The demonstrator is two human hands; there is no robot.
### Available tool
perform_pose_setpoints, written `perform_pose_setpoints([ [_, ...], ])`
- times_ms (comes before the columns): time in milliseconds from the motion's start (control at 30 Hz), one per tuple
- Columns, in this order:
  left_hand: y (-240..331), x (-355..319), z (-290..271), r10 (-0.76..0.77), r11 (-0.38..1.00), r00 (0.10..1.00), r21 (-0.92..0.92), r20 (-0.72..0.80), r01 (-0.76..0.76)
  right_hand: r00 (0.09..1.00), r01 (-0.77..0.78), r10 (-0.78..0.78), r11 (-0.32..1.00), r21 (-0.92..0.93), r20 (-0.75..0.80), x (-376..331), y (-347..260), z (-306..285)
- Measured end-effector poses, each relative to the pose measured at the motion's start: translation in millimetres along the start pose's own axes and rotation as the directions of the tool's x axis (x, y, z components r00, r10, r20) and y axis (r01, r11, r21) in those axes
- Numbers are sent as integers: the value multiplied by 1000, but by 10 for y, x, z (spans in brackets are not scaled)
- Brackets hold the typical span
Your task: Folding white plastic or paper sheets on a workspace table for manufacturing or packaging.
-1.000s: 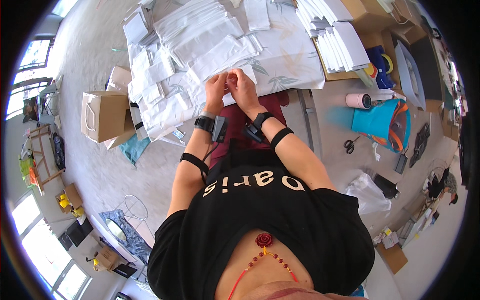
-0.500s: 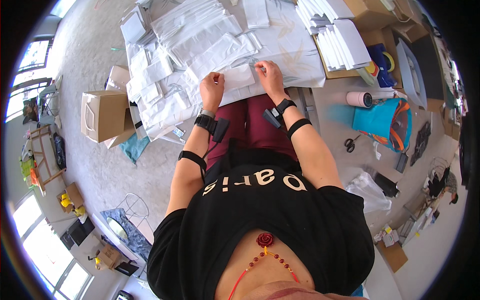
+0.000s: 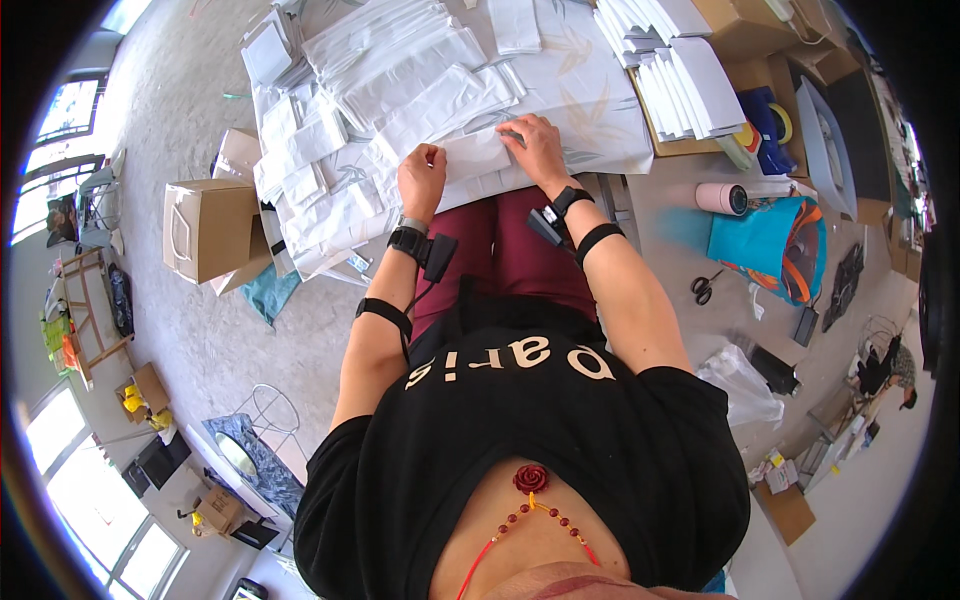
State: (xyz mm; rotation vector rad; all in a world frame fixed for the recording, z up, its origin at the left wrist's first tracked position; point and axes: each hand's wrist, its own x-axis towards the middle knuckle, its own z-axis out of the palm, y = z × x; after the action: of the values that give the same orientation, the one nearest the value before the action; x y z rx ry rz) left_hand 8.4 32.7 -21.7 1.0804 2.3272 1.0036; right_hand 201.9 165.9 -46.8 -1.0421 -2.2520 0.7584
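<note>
A flat white packet (image 3: 476, 158) lies at the near edge of a table covered with a pale leaf-print cloth (image 3: 585, 100). My left hand (image 3: 422, 180) pinches the packet's left end, fingers curled on it. My right hand (image 3: 538, 150) presses flat on its right end, fingers spread over it. Both wrists wear black bands with small devices. Many more white packets (image 3: 400, 70) are piled on the table beyond my hands.
Stacked white boxes (image 3: 672, 75) sit on cardboard at the right. A brown carton (image 3: 205, 230) stands on the floor at left. A pink roll (image 3: 722, 198), a teal bag (image 3: 765, 245) and scissors (image 3: 703, 287) lie on the floor to the right.
My hands have moved apart from a close pinch at the middle of the packet; the right hand slid right and flattened, the left slid left.
</note>
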Motion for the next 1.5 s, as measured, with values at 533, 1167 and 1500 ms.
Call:
perform_pose_setpoints([
  [533,-21,21,1,-7,999,1000,34,21,6,996,71,-66,995,-71,65,-17,125,-2],
  [1167,-80,26,19,19,998,1000,62,-6,-19,932,125,-107,992,-31,346,126,159,-242],
  [1500,-667,-288,-516,33,999,895,33,-445,-20,928,153,-112,984,-88,357,99,161,-305],
])
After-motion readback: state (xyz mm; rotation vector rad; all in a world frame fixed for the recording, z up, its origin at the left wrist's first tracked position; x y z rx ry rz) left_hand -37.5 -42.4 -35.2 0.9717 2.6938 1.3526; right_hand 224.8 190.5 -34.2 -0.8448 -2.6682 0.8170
